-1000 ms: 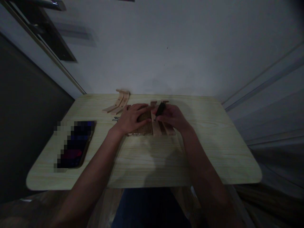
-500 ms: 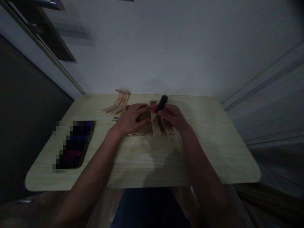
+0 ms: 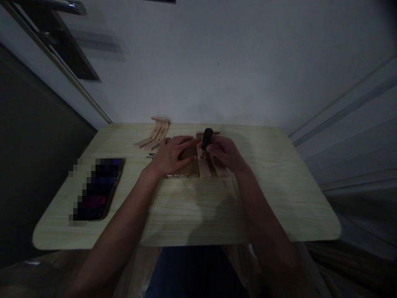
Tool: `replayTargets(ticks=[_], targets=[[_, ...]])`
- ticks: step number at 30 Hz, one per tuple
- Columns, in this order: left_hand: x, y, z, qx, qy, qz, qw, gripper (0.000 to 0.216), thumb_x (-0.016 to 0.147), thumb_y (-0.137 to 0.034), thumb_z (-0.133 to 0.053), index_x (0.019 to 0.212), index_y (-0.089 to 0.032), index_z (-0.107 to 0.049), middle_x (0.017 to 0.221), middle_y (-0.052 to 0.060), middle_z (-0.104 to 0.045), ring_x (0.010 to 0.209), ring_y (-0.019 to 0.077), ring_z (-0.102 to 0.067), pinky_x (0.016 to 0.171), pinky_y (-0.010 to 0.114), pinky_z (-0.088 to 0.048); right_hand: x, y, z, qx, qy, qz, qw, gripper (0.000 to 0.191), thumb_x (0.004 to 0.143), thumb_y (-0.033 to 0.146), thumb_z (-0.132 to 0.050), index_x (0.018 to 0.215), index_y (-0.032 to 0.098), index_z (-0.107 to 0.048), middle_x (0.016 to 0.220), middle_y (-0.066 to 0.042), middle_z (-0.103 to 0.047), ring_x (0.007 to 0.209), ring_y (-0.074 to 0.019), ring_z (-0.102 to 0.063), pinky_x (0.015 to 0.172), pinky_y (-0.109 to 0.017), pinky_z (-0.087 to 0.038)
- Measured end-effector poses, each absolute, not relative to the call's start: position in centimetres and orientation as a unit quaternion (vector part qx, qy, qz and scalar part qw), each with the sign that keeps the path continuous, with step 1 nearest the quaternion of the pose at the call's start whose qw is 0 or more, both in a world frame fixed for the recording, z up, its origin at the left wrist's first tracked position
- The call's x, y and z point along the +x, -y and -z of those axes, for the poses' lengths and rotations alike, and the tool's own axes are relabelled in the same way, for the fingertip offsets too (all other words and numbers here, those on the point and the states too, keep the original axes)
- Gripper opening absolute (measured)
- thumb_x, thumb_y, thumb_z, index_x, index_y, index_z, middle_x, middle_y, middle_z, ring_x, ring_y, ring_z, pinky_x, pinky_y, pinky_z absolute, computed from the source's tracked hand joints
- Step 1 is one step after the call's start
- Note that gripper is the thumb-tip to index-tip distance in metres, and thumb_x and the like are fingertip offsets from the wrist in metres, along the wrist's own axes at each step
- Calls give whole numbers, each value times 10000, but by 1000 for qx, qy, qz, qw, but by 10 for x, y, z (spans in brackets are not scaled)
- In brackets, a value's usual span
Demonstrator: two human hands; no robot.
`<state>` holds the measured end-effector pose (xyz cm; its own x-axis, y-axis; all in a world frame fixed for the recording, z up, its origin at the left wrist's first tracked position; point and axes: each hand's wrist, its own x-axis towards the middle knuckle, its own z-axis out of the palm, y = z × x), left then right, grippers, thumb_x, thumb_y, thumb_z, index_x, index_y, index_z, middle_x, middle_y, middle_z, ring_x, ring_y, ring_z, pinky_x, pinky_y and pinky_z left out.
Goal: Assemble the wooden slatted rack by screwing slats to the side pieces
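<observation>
My left hand (image 3: 172,155) lies flat, fingers spread, on a brown wooden panel (image 3: 186,169) at the middle of a pale wood-grain table (image 3: 192,207). My right hand (image 3: 225,153) is closed round a small screwdriver with a black handle (image 3: 206,138), held nearly upright with its tip down on a light wooden slat (image 3: 203,167). More slats lie under and beside my right hand, partly hidden by it.
Two curved wooden pieces (image 3: 153,133) lie at the table's far edge, left of my hands. Small dark screws (image 3: 151,155) sit just left of my left hand. A blurred-out dark phone (image 3: 97,188) lies near the left edge. A white wall stands behind the table.
My right hand has tilted the screwdriver from slanted right to almost upright, its handle swinging left. My left hand has stayed on the panel.
</observation>
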<state>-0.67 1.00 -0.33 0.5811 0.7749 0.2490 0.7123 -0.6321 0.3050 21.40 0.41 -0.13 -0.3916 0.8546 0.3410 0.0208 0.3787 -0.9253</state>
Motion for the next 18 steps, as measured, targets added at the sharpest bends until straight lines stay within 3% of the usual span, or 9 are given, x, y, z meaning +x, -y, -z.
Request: replayTargets(ticks=[7,14,18], targets=[[-7,-10,5,886,-418,-184,83,566,921,-612,-486,1402,-317,-528,1430,100,-556,1289,334,-523,1024,538,-373,212,-1,4,-340,666,-482,456,378,746,542,-760,902,217,-645,888,-13,-650,815,-138,-621,752,-278,-534],[-7,-11,4,885,-421,-181,89,549,923,-594,-489,1364,-277,-570,1442,107,-545,1299,339,-514,1024,539,-375,208,-3,3,-310,685,-473,459,333,825,537,-684,948,228,-694,955,-29,-691,946,-168,-634,893,-326,-511],[-7,-11,4,884,-422,-179,87,556,926,-602,-476,1375,-284,-556,1441,108,-547,1301,333,-514,1027,541,-372,210,-2,0,-310,698,-470,443,293,838,506,-679,909,225,-720,917,-20,-699,903,-157,-632,853,-310,-510]])
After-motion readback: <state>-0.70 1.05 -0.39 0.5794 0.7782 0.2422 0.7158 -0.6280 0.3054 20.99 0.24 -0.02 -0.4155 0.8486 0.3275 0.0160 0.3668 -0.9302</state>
